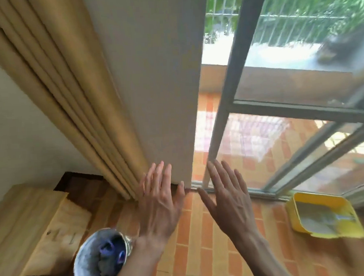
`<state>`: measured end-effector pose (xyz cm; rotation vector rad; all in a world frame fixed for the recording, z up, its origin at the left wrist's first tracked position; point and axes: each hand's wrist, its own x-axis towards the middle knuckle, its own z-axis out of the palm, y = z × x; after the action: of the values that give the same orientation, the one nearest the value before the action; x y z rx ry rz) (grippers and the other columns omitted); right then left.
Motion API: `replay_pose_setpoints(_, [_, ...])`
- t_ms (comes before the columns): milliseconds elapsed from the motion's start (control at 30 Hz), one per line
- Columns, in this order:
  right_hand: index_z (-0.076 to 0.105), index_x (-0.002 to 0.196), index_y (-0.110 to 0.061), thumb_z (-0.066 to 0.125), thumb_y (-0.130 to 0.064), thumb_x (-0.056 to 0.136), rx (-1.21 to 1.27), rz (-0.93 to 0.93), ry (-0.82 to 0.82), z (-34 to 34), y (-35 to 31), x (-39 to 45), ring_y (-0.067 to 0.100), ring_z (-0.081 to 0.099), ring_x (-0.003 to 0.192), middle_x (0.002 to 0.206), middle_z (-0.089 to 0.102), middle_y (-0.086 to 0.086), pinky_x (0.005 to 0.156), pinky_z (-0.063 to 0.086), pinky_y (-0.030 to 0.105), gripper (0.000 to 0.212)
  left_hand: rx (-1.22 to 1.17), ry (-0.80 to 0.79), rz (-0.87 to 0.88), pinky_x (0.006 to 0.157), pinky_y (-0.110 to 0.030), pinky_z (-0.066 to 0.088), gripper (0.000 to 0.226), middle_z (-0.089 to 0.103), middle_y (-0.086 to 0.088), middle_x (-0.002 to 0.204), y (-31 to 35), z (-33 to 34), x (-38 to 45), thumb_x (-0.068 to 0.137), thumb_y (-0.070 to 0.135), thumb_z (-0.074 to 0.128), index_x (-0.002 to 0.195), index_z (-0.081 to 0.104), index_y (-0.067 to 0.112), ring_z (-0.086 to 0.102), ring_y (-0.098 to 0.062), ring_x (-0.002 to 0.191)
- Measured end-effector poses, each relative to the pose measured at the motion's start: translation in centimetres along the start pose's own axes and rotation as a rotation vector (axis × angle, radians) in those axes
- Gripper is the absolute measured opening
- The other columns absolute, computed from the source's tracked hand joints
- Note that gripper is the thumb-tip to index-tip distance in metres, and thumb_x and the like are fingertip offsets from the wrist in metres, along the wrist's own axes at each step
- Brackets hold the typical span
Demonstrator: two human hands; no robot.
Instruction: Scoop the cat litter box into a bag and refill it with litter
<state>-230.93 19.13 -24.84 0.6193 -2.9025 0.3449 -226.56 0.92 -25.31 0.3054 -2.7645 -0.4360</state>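
From the head camera, both hands were raised side by side, backs toward the camera, over an orange brick-patterned tile floor [204,252]. The left hand [159,204] had its fingers straight and slightly spread, holding nothing, its fingertips near the foot of a beige wall panel [153,86]. The right hand [228,198] was likewise flat and empty, fingers apart. The yellow litter box [326,214] sat on the floor to the right, well apart from both hands, just beside the sliding glass door's track [264,193], with pale grey litter inside. A silver-lined bag [103,260], mouth open with dark clumps inside, stood at lower left beside flattened cardboard [34,225]. Tan curtains [58,91] hung to the left.
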Motion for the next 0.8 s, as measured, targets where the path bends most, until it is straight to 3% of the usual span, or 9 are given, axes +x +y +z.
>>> replay_pose_setpoints(167, [0.026,0.16,-0.021,0.026,-0.063,0.103,-0.029,0.173,0.015,-2.0,8.2,-2.4,0.018,0.017,0.155,0.165,0.028,0.001,0.125,0.014,0.042,0.07,-0.052,-0.038,0.148,0.12,-0.053,0.032,0.056,0.049,-0.01,0.154,9.1,4.1,1.5,0.104,0.051,0.041,0.146,0.05,0.015,0.042,-0.029,0.145])
replay_pose_setpoints(267, [0.025,0.16,-0.02,0.023,-0.064,0.103,-0.03,0.277,0.035,-3.0,13.1,-4.2,0.019,0.018,0.155,0.165,0.029,0.002,0.124,0.021,0.045,0.072,-0.094,-0.067,0.226,0.121,-0.053,0.032,0.055,0.049,-0.01,0.154,14.2,6.0,1.8,0.103,0.048,0.045,0.147,0.05,0.015,0.042,-0.03,0.145])
replay_pose_setpoints(400, [0.03,0.158,-0.017,0.036,-0.059,0.102,-0.026,0.417,0.103,-4.1,19.0,-6.9,0.022,0.027,0.152,0.162,0.036,0.005,0.121,0.026,0.045,0.071,-0.114,-0.133,0.336,0.121,-0.052,0.03,0.058,0.045,-0.009,0.156,20.3,8.7,1.7,0.104,0.05,0.04,0.149,0.047,0.015,0.036,-0.029,0.148])
replay_pose_setpoints(800, [0.033,0.156,-0.02,0.036,-0.059,0.104,-0.028,0.824,0.191,-6.8,31.1,-16.1,0.018,0.024,0.153,0.161,0.035,0.002,0.124,0.024,0.044,0.065,-0.3,-0.274,0.706,0.119,-0.053,0.031,0.051,0.049,-0.009,0.153,36.2,16.4,0.4,0.101,0.037,0.052,0.145,0.053,0.012,0.038,-0.028,0.148])
